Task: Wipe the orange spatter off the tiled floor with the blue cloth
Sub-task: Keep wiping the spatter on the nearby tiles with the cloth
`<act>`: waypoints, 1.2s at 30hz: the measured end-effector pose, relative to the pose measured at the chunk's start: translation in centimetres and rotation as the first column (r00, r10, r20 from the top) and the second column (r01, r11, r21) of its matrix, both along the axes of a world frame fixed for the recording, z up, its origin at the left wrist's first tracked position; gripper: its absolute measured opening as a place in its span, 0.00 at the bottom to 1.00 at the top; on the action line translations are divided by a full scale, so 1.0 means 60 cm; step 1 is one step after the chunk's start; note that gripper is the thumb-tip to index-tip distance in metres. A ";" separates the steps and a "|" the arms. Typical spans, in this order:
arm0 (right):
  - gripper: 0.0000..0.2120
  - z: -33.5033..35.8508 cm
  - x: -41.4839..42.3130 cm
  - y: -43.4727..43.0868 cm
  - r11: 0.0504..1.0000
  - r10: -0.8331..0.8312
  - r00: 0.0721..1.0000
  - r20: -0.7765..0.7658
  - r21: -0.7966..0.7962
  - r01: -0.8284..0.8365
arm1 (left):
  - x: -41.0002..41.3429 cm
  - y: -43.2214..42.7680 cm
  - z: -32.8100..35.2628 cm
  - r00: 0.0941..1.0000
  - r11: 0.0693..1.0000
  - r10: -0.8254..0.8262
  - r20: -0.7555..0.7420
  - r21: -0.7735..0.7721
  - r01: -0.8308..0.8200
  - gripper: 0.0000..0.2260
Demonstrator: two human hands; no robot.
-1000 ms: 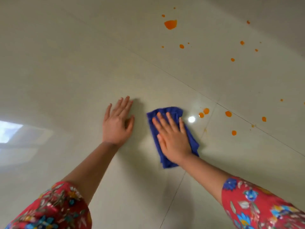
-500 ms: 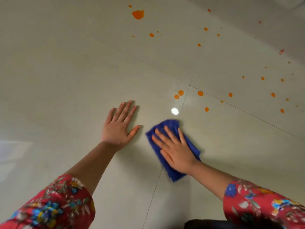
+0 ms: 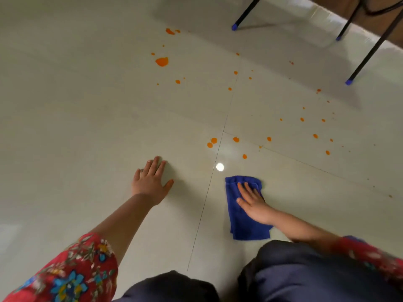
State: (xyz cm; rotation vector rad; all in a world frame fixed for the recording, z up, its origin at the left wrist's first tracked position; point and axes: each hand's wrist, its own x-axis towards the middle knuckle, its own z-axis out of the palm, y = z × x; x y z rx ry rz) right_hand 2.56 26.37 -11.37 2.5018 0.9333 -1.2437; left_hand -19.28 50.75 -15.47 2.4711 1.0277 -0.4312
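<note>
The blue cloth (image 3: 242, 223) lies folded on the pale tiled floor (image 3: 87, 127), just right of a grout line. My right hand (image 3: 253, 203) presses flat on it with straight fingers. My left hand (image 3: 150, 182) rests flat on the bare tile to the left, fingers spread. Orange spatter lies beyond both hands: a pair of drops (image 3: 212, 142) close ahead of the cloth, a large blob (image 3: 162, 61) farther off, and several small drops (image 3: 315, 136) scattered to the right.
Black chair legs with blue tips (image 3: 349, 82) stand at the far right, another leg (image 3: 234, 27) at the top middle. My dark-trousered knees (image 3: 305, 273) fill the bottom edge. A bright light reflection (image 3: 219, 167) shines on the tile ahead of the cloth.
My right hand and the cloth have slid back toward me and to the right, away from the nearest drops. The view has pulled back, showing chair legs and my knees. My left hand stays planted.
</note>
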 end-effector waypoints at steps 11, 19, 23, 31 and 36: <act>0.31 -0.085 0.080 -0.077 0.989 -0.030 0.956 0.293 0.148 -0.014 | 0.130 0.031 0.074 0.966 0.974 -0.228 -0.121 -0.043 0.224 0.31; 0.29 -0.090 0.219 0.004 0.960 -0.104 0.900 0.424 0.280 -0.021 | 0.199 0.006 0.043 0.997 0.998 0.058 -0.046 -0.020 -0.059 0.29; 0.27 -0.107 0.156 -0.079 0.894 0.124 0.850 0.512 0.313 -0.320 | 0.200 -0.066 -0.001 0.984 0.982 0.180 -0.018 -0.052 -0.180 0.30; 0.29 -0.124 0.297 0.011 0.911 -0.215 0.872 0.441 0.411 0.016 | 0.230 -0.125 -0.015 0.965 0.963 0.254 0.071 0.073 -0.259 0.30; 0.26 -0.133 0.200 -0.054 0.839 0.135 0.872 0.470 0.415 -0.353 | 0.255 -0.100 -0.022 0.970 0.969 0.200 0.138 0.119 -0.217 0.33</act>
